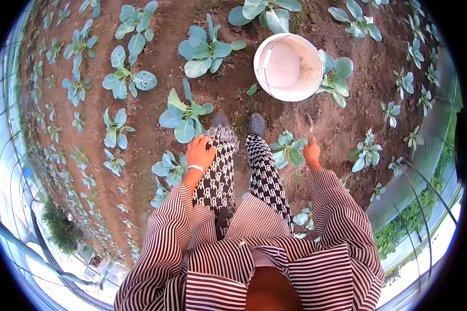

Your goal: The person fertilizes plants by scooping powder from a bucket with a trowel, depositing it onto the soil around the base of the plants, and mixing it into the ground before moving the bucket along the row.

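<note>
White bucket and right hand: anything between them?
In the head view, the curved tool held in the right hand, then soil up to the white bucket.

Feed on my end looks like some kind of plastic tunnel greenhouse, all bent round by the fisheye. Floor's just bare brown soil [148, 124], kinda crumbly, and off to the left I've got rows of small leafy plants [78, 122] running away from me. The left wall [0, 129] is pale bluish sheeting with thin ribs curving up it. Over on the right I can see a greyish strip [412, 184] along the bed, green growth [454, 122] past it, and dark curved bars [425, 207] lower down. Bottom left there's a dark bushy clump [61, 223] near some pipes [62, 273]. Light reads as daylight to me, soft on the dirt, blown out white at the lower edges.
</note>
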Demonstrator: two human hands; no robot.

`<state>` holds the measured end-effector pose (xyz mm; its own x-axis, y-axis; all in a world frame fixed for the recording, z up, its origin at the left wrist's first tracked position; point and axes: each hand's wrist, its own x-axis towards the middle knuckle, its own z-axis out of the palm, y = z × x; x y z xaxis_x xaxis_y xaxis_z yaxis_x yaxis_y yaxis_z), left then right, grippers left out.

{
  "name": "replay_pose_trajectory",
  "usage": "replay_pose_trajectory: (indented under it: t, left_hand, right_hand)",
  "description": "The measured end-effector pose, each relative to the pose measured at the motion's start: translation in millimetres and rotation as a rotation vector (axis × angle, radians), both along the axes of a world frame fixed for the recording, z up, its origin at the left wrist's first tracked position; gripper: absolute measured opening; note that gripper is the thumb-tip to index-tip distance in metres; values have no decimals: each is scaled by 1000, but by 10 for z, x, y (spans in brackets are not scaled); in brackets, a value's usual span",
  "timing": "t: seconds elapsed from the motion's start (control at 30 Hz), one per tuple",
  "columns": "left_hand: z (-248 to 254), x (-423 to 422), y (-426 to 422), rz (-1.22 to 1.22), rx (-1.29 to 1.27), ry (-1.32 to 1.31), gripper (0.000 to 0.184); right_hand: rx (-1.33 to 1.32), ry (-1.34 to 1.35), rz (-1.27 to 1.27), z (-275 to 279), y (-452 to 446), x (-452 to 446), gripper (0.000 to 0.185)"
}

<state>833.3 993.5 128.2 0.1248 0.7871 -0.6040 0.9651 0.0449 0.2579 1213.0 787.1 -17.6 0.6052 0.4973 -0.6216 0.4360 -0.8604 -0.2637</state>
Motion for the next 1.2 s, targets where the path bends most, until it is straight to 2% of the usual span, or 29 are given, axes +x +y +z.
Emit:
replay_pose_trajectory:
  t: [0.07,0.17,0.2,0.27,0.3,0.33,0.37,0.43,0.53,0.6,0.67,0.73,0.8,0.87,0.9,0.93,0.97,1.0,1.07,1.13,1.2]
  left_hand:
    - [-55,156,85,-42,3,-79,29]
    - [-371,165,43,-71,-134,-217,35]
    - [-404,219,55,-62,-205,-212,33]
    - [-525,286,132,-200,-298,-162,32]
    - [-486,378,243,-246,-329,-116,29]
    - [-450,461,416,-332,-340,-111,29]
    - [-441,490,537,-298,-355,-99,28]
    - [-460,512,810,-236,-372,-119,27]
    - [-480,536,1278,-106,-334,-188,26]
    - [-548,472,1439,-225,-192,-174,27]
    - [-601,520,1548,-237,-279,-117,38]
    - [-731,542,1514,-289,-259,-179,42]
    - [-857,563,1460,-329,-291,-206,51]
    - [-908,554,1355,-437,-227,-194,49]
    - [-863,631,1365,-472,-248,-128,48]
    - [-789,745,1434,-502,-259,-63,47]
    - [-759,838,1512,-393,-345,-85,44]
    - [-806,796,1477,-379,-311,-65,39]
    - [-814,726,1435,-342,-301,-56,35]
    - [-877,652,1344,-310,-269,-82,32]
    - [-878,702,1275,-339,-245,-53,31]
  right_hand:
    - [159,-54,-106,131,-191,92,31]
    - [-53,151,-164,118,-500,210,32]
    - [-39,193,-263,151,-465,189,29]
    - [-23,274,-477,263,-443,67,23]
    - [31,295,-593,81,-527,31,21]
    - [138,161,-567,-13,-427,-42,23]
    - [186,101,-607,-1,-432,-89,23]
    - [273,110,-780,405,-25,-171,25]
    - [395,293,-955,803,855,-188,27]
    - [468,452,-1033,868,1351,-160,26]
    - [320,513,-877,554,1748,-5,26]
    - [111,621,-927,204,2311,119,24]
    - [133,560,-957,-596,2595,118,29]
    - [86,438,-681,-1458,2697,182,31]
    - [195,276,-425,-2145,2555,139,31]
    - [258,191,-314,-2639,2596,165,31]
    - [315,95,-205,-3102,2651,192,31]
    - [308,83,-257,-3280,2801,119,30]
    - [278,231,-595,-3216,3040,-15,29]
    - [200,554,-1161,-2369,3211,-13,28]
    - [266,648,-1203,-2081,3030,-52,26]
